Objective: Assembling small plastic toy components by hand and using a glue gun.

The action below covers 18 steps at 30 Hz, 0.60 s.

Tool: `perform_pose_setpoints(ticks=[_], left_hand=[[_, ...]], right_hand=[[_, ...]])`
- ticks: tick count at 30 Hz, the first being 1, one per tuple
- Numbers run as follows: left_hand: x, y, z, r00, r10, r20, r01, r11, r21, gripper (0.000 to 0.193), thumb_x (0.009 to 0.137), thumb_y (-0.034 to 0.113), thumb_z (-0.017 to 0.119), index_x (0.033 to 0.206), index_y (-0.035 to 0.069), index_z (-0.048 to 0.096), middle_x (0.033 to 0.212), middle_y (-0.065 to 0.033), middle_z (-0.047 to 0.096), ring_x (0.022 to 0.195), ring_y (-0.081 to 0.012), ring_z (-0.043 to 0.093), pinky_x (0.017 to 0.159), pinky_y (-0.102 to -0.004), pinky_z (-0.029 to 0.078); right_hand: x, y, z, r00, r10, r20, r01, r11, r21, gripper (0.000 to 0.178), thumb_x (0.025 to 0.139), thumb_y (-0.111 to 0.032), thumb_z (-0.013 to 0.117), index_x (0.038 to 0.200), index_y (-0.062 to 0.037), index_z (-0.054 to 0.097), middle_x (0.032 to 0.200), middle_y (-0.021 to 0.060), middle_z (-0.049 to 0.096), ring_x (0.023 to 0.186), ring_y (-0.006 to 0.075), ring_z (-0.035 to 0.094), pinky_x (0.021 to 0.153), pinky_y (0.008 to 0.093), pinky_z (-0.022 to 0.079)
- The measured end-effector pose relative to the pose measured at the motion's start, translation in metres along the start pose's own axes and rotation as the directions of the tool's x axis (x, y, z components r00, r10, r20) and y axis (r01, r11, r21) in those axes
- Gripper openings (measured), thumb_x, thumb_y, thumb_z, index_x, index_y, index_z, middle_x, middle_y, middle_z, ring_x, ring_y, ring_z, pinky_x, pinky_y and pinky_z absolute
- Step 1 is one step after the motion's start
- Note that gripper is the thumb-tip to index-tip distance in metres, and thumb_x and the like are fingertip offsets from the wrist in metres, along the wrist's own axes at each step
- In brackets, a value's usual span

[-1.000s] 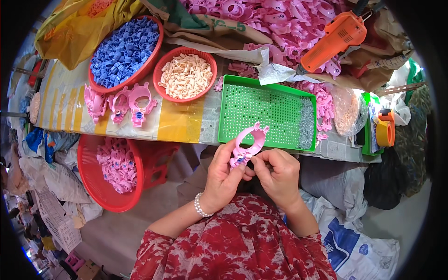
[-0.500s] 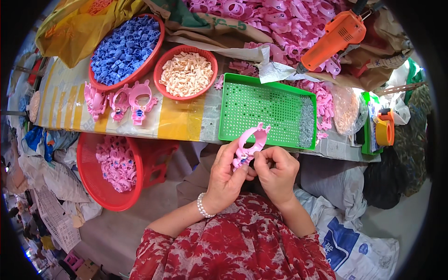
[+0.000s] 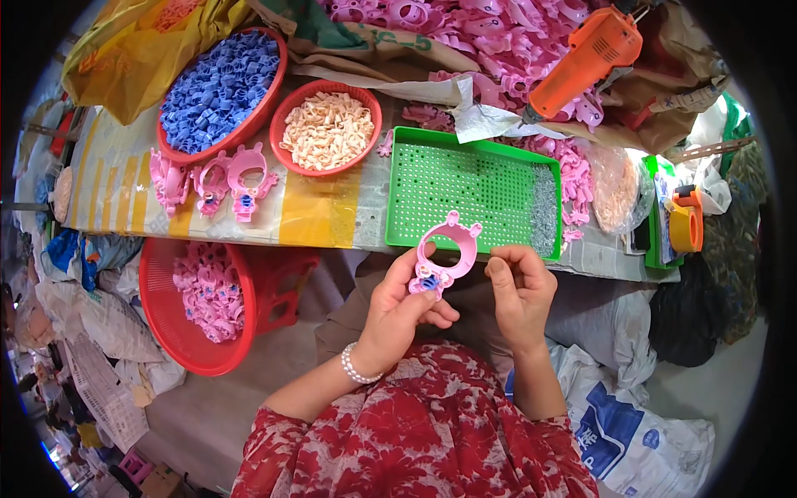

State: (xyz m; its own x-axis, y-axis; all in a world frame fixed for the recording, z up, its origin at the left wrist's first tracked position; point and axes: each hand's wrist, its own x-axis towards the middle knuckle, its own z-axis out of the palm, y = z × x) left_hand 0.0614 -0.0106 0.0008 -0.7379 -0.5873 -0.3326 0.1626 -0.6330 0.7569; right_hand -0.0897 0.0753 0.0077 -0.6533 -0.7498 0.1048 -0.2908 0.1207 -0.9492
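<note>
My left hand point(image 3: 394, 314) is closed on a pink plastic ring-shaped part point(image 3: 467, 247) with small ears, gripping its lower end between thumb and fingers. A small blue piece point(image 3: 428, 283) sits in that lower end, close to my thumb tip. To the right, apart from the part, my right hand point(image 3: 525, 300) is raised with thumb and forefinger pinched together; whatever they may hold is too small to make out. Just beyond both hands, a green perforated tray point(image 3: 448, 183) has a heap of small grey metal pieces point(image 3: 545, 212) along its right side.
Red baskets hold blue pieces point(image 3: 217, 91) and cream pieces point(image 3: 328, 129). Three pink parts point(image 3: 247, 187) stand at the table's left edge. Pink parts fill a red basket point(image 3: 149, 303) below. An orange power screwdriver point(image 3: 585, 62) hangs at upper right, over a pink heap point(image 3: 490, 33).
My right hand has drawn away from the pink part, to the right. The part has turned in my left hand, so its ring opening and blue piece show more fully.
</note>
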Motion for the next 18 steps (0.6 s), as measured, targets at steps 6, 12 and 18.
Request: perform_pose_setpoints(ticks=[6, 12, 18], left_hand=[[0.002, 0.0, -0.004, 0.987, -0.147, 0.065, 0.159, 0.958, -0.24, 0.047, 0.085, 0.001, 0.04, 0.132, 0.001, 0.036, 0.098, -0.013, 0.058, 0.067, -0.0217, 0.064, 0.056, -0.0262, 0.054], [0.003, -0.004, -0.004, 0.98, -0.157, 0.119, 0.182, 0.954, -0.237, 0.048, 0.083, 0.001, 0.041, 0.131, 0.001, 0.037, 0.096, -0.0131, 0.058, 0.063, -0.0205, 0.062, 0.052, -0.0261, 0.053], [0.001, -0.009, 0.007, 0.995, -0.085, 0.056, 0.089, 0.993, -0.079, 0.047, 0.086, 0.001, 0.041, 0.132, 0.002, 0.035, 0.095, -0.0095, 0.057, 0.066, -0.0146, 0.06, 0.057, -0.0232, 0.051]], right_hand=[[-0.003, 0.002, 0.002, 0.998, 0.058, 0.016, -0.06, 0.987, 0.149, 0.023, 0.083, -0.003, 0.063, 0.105, 0.0042, 0.058, 0.083, 0.0043, 0.062, 0.07, 0.0075, 0.056, 0.063, 0.0203, 0.046], [-0.005, 0.008, 0.004, 0.994, 0.025, 0.104, -0.058, 0.942, 0.331, 0.05, 0.079, 0.002, 0.064, 0.125, 0.0037, 0.044, 0.111, 0.0108, 0.054, 0.087, 0.0116, 0.056, 0.073, 0.0224, 0.048], [-0.006, -0.003, 0.006, 0.991, 0.002, 0.132, -0.034, 0.971, 0.236, 0.064, 0.071, 0.001, 0.071, 0.127, 0.0026, 0.04, 0.112, 0.0128, 0.051, 0.094, 0.0136, 0.055, 0.07, 0.0225, 0.049]])
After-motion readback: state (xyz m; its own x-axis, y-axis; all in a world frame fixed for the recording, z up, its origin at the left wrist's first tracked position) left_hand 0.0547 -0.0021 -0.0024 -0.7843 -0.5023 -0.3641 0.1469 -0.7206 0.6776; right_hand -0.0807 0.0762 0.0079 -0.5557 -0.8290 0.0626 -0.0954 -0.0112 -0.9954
